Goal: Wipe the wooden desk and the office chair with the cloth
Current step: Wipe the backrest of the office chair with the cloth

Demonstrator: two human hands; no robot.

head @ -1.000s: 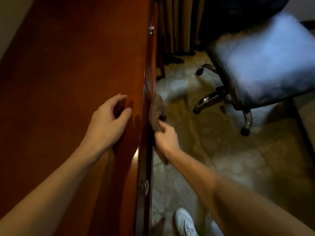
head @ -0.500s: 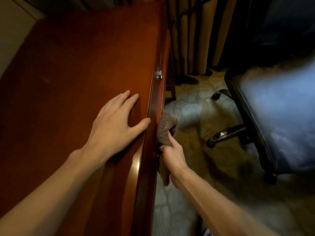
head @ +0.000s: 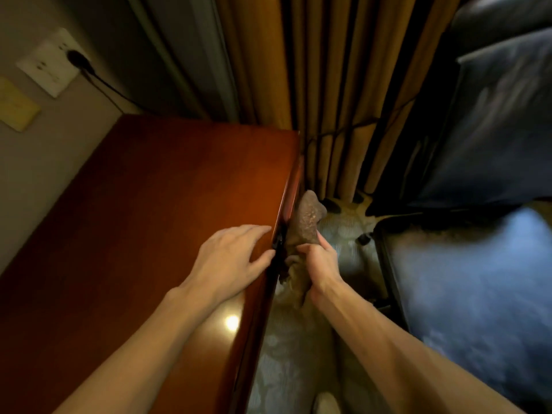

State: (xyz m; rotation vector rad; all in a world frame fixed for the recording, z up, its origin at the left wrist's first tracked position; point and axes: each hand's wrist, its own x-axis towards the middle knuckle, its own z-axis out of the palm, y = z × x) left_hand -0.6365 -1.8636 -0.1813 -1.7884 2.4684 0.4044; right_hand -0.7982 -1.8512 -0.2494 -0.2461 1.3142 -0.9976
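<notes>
Cloth (head: 306, 225) (brown, nubby) bunched in right hand (head: 321, 264) against glossy desk (head: 164, 204).

The left hand (head: 231, 258) is lying flat on the wooden desk (head: 149, 219) beside its front edge, while the right hand (head: 321, 262) is gripping a brown cloth (head: 306, 224) and holding it against that edge. The office chair (head: 478, 279) is standing to the right on patterned carpet (head: 298, 354), and curtains (head: 343, 85) are hanging behind.
</notes>
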